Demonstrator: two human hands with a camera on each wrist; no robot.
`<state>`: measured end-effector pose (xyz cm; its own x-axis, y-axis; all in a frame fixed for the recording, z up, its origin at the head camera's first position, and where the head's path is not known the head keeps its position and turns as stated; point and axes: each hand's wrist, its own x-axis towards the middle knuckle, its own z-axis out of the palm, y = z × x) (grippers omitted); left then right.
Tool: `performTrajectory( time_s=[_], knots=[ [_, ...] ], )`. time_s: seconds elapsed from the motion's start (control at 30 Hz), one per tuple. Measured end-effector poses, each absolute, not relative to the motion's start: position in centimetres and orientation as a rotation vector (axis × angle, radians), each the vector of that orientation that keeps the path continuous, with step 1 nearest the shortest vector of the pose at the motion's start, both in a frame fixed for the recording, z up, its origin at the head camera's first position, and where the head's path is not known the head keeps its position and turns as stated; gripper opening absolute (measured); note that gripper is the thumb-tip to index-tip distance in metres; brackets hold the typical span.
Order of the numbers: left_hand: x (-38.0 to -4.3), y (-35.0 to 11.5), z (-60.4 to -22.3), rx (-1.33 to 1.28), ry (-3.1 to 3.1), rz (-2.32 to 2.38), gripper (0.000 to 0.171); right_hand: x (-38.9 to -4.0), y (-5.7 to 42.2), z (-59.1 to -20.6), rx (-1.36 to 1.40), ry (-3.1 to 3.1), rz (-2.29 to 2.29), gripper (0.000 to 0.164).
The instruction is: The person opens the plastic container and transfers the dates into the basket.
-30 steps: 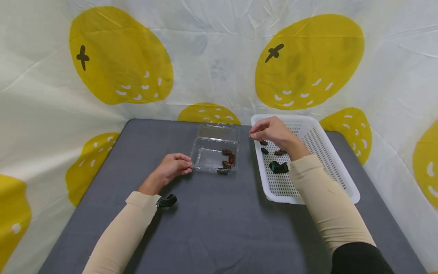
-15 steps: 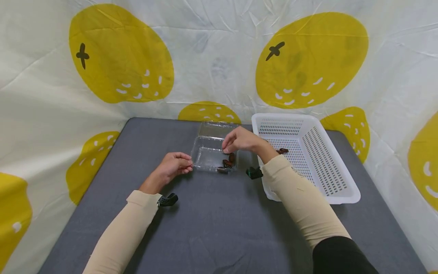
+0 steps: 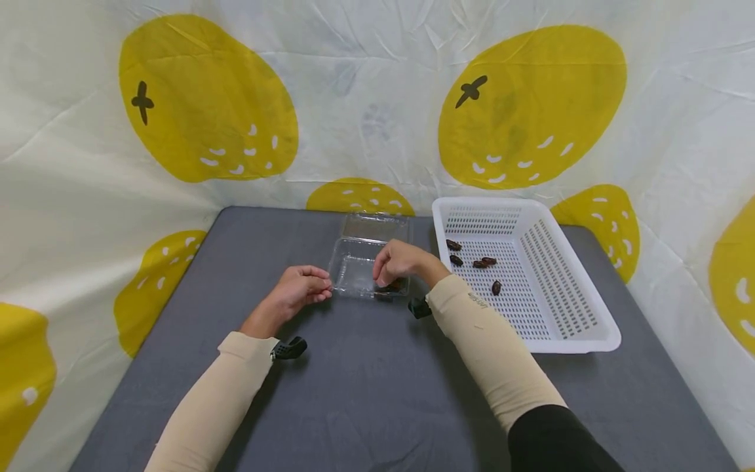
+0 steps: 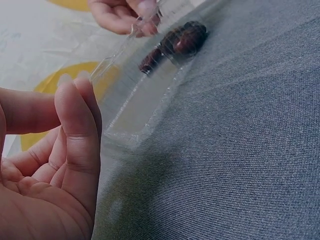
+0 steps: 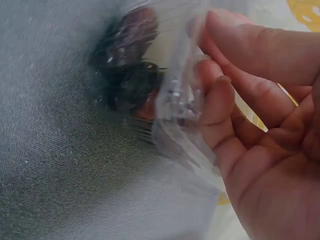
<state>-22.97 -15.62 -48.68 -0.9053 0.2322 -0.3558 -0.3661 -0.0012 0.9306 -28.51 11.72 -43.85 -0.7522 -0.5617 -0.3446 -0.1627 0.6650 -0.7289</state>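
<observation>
A clear plastic clamshell box [image 3: 354,278] lies with its lid [image 3: 375,227] folded back on the table. My left hand [image 3: 301,288] pinches its left rim between thumb and fingers, as the left wrist view shows closely. Brown dates [image 4: 185,42] lie together at the box's right end, blurred through the wall in the right wrist view. Over that end, my right hand [image 3: 398,262] reaches down with bent fingers. Its fingertips [image 5: 217,22] are partly behind the box wall, so I cannot tell whether a date is between them.
To the right stands a white perforated plastic basket [image 3: 590,314] with several dates [image 3: 480,263] scattered on its left side. Grey cloth [image 3: 354,393] covers the table. A white curtain [image 3: 366,98] printed with yellow fruit hangs behind and at the sides.
My right hand has moved left from above the basket to the clear box, then lower into its right end. My left hand stays at the left rim.
</observation>
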Motion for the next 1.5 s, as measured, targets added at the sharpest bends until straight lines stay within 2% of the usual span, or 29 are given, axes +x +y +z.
performTrajectory(
  time_s=[0.67, 0.87, 1.17, 1.3, 1.5],
  knots=[
    [-22.7, -15.7, -48.5, -0.148, 1.872, 1.967, 0.032, -28.5, 10.0, -44.3, -0.752, 2.444, -0.484, 0.018],
    [-22.7, -15.4, -48.2, -0.149, 1.883, 1.965, 0.027, -28.6, 9.8, -44.4, -0.801, 2.457, -0.405, 0.014],
    [-22.6, -15.1, -48.4, -0.171, 1.895, 1.957, 0.025, -28.7, 10.2, -44.5, -0.781, 2.439, -0.659, 0.003],
    [-22.6, -15.0, -48.4, -0.183, 1.896, 1.954, 0.022, -28.6, 10.5, -44.1, -0.76, 2.431, -0.797, 0.003],
    [-22.5, -15.1, -48.3, -0.195, 1.891, 1.963, 0.03, -28.3, 11.0, -43.2, -0.749, 2.381, -0.995, 0.006]
  ],
)
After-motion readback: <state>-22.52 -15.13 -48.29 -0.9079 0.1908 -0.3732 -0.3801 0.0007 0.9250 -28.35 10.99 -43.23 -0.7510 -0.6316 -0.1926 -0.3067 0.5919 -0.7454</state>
